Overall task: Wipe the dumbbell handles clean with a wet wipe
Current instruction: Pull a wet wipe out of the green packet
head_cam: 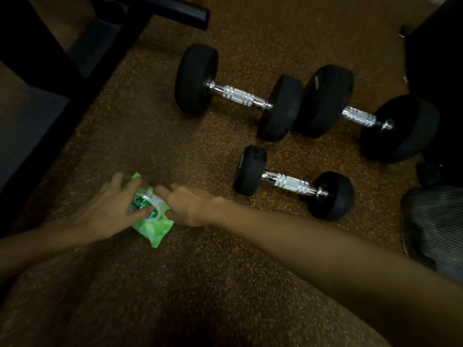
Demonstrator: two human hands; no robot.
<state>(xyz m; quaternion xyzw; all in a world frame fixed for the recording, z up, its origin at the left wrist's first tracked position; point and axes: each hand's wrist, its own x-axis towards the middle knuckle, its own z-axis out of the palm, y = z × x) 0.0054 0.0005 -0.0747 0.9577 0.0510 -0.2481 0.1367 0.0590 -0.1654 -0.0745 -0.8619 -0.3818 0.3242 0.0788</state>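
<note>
Quick count: three dumbbells, one pack of wipes, my two hands. The first big dumbbell (239, 95) lies far out in the middle. The second big dumbbell (359, 116) sits just right of it, and their inner heads are touching or very nearly. The small dumbbell (292, 182) lies nearer me, apart from both. All three have black heads and shiny metal handles.

The green wet wipe pack (152, 226) is on the floor near left, well apart from the dumbbells. My left hand (110, 209) grips it, fingers curled across the label. My right hand (190, 206) has its fingertips on the pack's right edge, but it's blurry, so I can't tell if it's pinching anything.

A black bench frame (75, 71) runs along the far left. A dark bulky thing (436, 58) crowds the far right beside the second big dumbbell, and something grey and striped (436, 221) sits at the right edge near the small one. The speckled brown floor (225, 271) is open between the pack and the dumbbells and all across the near side.
</note>
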